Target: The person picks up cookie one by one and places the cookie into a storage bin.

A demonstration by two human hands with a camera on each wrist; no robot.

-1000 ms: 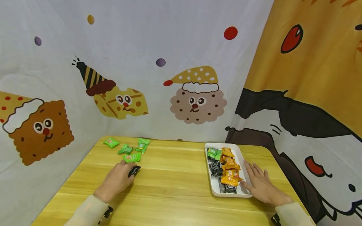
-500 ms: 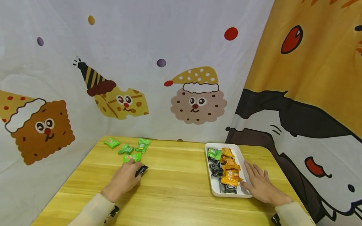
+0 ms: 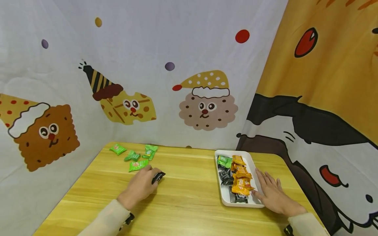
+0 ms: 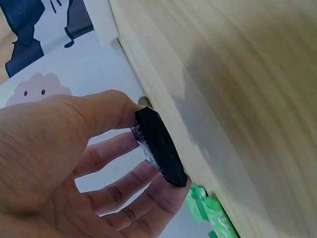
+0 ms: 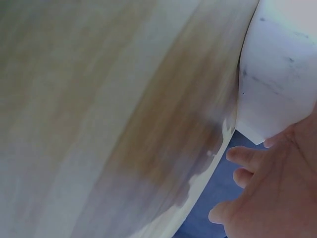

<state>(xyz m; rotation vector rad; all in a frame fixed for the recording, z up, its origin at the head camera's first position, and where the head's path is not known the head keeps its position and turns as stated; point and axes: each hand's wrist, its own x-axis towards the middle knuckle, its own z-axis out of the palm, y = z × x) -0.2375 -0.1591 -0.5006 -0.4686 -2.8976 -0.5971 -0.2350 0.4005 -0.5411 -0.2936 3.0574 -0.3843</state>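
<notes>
My left hand (image 3: 140, 187) pinches a small black-wrapped candy (image 3: 158, 177) between thumb and fingers, low over the left half of the table. In the left wrist view the dark wrapper (image 4: 161, 146) spans from thumb to fingertips. Green-wrapped candies (image 3: 138, 165) lie just beyond this hand. At the right, my right hand (image 3: 276, 196) rests with extended fingers along the side of a white tray (image 3: 251, 202), thumb at its rim. Inside the tray are orange candies (image 3: 241, 186) on the right, black candies (image 3: 226, 176) on the left and green candy (image 3: 224, 161) at the far end.
The wooden table (image 3: 183, 193) ends at a printed cloth backdrop (image 3: 165, 131) behind it and at both sides. Several green candies, including one at the far left (image 3: 117, 149), sit near the back left corner.
My left hand has moved to the right with the black candy in its grip, away from the table's left side. My right hand and the tray stay where they were.
</notes>
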